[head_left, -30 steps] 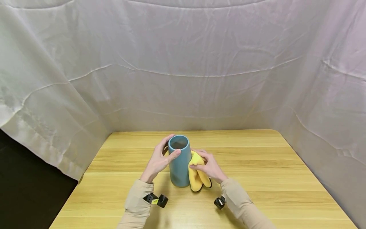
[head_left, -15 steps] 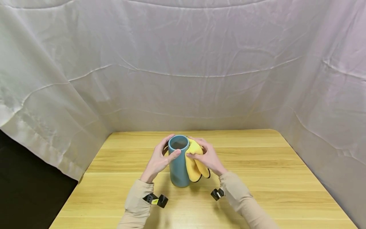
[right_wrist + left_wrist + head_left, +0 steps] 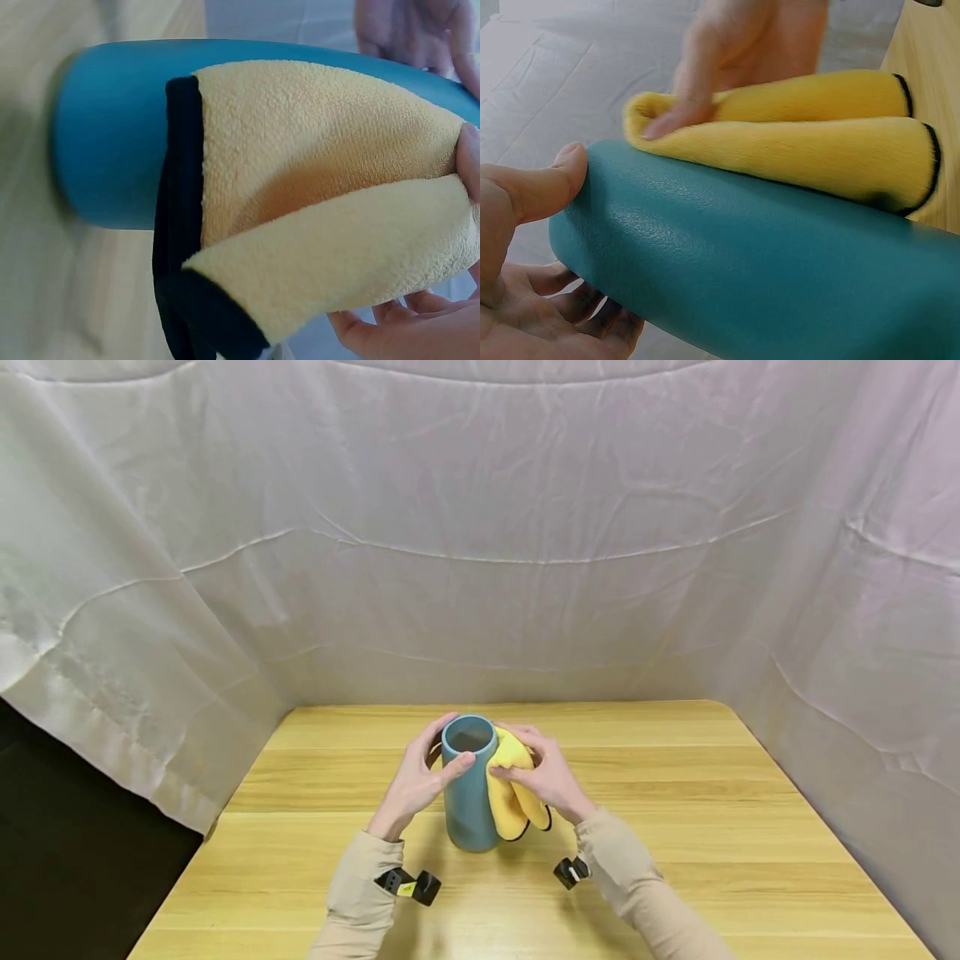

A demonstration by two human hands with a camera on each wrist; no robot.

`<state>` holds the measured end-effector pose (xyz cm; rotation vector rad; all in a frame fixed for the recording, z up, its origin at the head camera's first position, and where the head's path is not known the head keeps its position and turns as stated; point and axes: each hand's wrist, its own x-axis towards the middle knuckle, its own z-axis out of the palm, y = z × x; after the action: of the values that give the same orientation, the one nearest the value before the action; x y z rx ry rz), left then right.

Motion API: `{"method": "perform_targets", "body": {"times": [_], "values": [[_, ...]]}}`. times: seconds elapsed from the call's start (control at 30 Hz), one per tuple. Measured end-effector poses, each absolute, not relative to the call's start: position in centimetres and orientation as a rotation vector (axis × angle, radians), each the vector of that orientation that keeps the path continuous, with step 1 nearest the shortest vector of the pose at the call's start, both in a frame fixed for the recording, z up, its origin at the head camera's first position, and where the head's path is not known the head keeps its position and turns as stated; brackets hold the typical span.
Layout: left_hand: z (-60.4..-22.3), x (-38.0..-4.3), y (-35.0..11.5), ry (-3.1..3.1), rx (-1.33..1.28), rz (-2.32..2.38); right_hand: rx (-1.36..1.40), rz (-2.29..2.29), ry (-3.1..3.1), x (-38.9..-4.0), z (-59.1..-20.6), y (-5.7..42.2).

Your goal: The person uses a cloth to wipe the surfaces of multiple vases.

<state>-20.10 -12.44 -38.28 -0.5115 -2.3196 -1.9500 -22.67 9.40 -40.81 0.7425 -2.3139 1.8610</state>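
A tall blue-green vase (image 3: 468, 810) with an open round mouth stands upright on the wooden table. My left hand (image 3: 417, 774) grips it near the rim, thumb at the front and fingers round the far left side. In my right hand (image 3: 551, 779) is a folded yellow cloth (image 3: 508, 797) with black edging, pressed to the vase's right side near the top. The left wrist view shows the cloth (image 3: 802, 146) lying along the vase wall, with the right thumb on its fold. Seen from the right wrist, its black-edged ends (image 3: 180, 187) hang toward the vase's base.
Pale wood tabletop (image 3: 712, 827) spreads out around the vase. Light grey curtains (image 3: 525, 610) enclose the back and both sides. Each sleeved wrist carries a small black camera (image 3: 426, 887). A dark area (image 3: 67, 852) lies off the table's left side.
My right hand has moved the yellow cloth up the vase's side toward the rim, then down very slightly. The left hand and the vase have stayed in place.
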Motion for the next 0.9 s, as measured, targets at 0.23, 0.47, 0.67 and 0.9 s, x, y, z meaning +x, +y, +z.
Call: {"method": "perform_targets", "body": {"times": [0.23,0.47,0.67,0.9], "values": [[-38.4,-20.2,-12.5,-2.313,-0.529,-1.944,0.679,1.880,-2.394,-22.4,-43.7,9.9],[-38.4,-20.1,-12.5,-2.316,-0.527,-1.953,0.667,1.927,-2.418,-22.3,-45.4,10.2],[-38.4,-20.1,-12.5,-2.313,-0.531,-1.950,0.662,1.933,-2.419,-22.4,-45.7,10.2],[-38.5,-20.2,-12.5,-2.316,-0.524,-1.939,0.679,1.896,-2.385,-22.4,-44.5,9.9]]}}
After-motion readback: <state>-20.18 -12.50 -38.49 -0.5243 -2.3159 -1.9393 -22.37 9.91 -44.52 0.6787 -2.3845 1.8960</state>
